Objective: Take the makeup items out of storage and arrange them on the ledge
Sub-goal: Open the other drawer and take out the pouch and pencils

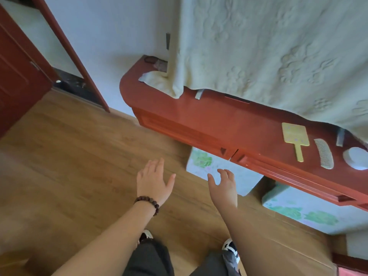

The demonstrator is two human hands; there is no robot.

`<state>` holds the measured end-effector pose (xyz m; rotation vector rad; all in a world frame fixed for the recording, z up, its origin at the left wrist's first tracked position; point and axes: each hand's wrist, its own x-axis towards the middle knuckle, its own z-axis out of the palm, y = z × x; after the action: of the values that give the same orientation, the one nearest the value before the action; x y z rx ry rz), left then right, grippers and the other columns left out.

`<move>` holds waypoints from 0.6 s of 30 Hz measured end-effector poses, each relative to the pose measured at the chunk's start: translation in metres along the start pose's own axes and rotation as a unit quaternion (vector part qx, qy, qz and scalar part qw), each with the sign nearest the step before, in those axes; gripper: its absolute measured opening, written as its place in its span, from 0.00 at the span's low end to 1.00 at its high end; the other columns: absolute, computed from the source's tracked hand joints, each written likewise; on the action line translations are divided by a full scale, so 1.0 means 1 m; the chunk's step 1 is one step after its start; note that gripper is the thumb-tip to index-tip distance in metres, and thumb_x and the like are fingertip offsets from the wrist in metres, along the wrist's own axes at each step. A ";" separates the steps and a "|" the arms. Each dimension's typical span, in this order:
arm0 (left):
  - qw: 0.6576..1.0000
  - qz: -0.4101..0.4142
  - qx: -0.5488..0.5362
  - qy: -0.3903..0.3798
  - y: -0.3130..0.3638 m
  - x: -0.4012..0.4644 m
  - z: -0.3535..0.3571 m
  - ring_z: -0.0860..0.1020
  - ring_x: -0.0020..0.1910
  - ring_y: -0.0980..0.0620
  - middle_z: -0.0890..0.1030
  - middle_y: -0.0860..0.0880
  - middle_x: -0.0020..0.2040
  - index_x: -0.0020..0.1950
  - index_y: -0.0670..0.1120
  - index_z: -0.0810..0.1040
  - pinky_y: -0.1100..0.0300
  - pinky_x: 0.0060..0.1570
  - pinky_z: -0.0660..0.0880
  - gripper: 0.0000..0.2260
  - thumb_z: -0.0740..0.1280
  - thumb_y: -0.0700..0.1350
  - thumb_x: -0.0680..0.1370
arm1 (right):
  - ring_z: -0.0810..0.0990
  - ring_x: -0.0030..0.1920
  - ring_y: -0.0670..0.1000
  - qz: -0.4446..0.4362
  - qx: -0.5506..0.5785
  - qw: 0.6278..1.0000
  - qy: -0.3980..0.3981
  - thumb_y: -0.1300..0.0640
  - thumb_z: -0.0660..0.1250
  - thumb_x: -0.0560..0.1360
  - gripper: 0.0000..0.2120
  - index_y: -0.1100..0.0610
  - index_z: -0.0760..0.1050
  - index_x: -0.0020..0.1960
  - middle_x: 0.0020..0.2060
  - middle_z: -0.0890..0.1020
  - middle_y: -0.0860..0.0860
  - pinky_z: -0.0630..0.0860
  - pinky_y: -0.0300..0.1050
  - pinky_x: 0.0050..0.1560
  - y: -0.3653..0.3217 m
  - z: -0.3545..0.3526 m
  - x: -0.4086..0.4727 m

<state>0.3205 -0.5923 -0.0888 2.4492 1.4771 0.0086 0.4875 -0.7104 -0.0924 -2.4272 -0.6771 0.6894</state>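
A long red-brown ledge (219, 120) runs from the middle to the right edge. On its right part lie a yellow hand mirror (295, 140), a pale comb (324, 153), a small grey comb (340, 138) and a round white case (357, 160). Below the ledge stand two floral storage boxes, the nearer box (225, 172) and a second box (302, 208) to the right. My left hand (152, 180), with a bead bracelet at the wrist, hovers over the floor, fingers straight and empty. My right hand (224, 186) is held out just before the nearer box, fingers loosely spread and empty.
A cream embossed curtain (268, 52) hangs over the back of the ledge. A red door (18, 80) and its frame stand at the left. The wood floor (69, 156) spreads in front. My shoes (230, 248) and dark trousers are at the bottom.
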 end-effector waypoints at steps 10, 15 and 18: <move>0.997 0.068 0.030 -0.025 -0.087 0.048 -0.033 0.61 0.75 0.47 0.67 0.46 0.74 0.75 0.47 0.62 0.47 0.69 0.63 0.30 0.56 0.62 0.78 | 0.69 0.67 0.51 0.060 0.019 0.997 0.051 0.47 0.60 0.78 0.22 0.54 0.66 0.70 0.72 0.62 0.49 0.69 0.47 0.63 -0.065 0.048 -0.029; 0.996 0.075 0.013 -0.039 -0.083 0.072 -0.024 0.61 0.75 0.47 0.66 0.45 0.74 0.75 0.47 0.62 0.46 0.70 0.62 0.30 0.56 0.62 0.78 | 0.69 0.67 0.50 0.090 0.023 0.994 0.059 0.48 0.60 0.78 0.21 0.55 0.68 0.69 0.72 0.62 0.49 0.68 0.46 0.62 -0.065 0.051 -0.020; 0.995 0.081 0.016 -0.051 -0.078 0.090 -0.018 0.62 0.74 0.46 0.66 0.45 0.74 0.75 0.46 0.62 0.46 0.70 0.63 0.30 0.56 0.62 0.78 | 0.70 0.65 0.51 0.111 0.036 0.991 0.060 0.49 0.60 0.78 0.20 0.54 0.69 0.68 0.71 0.63 0.49 0.69 0.46 0.60 -0.064 0.053 -0.005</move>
<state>0.2937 -0.4756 -0.1025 2.5482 1.2416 -0.1078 0.4324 -0.6482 -0.0913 -2.4749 -0.3328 0.6361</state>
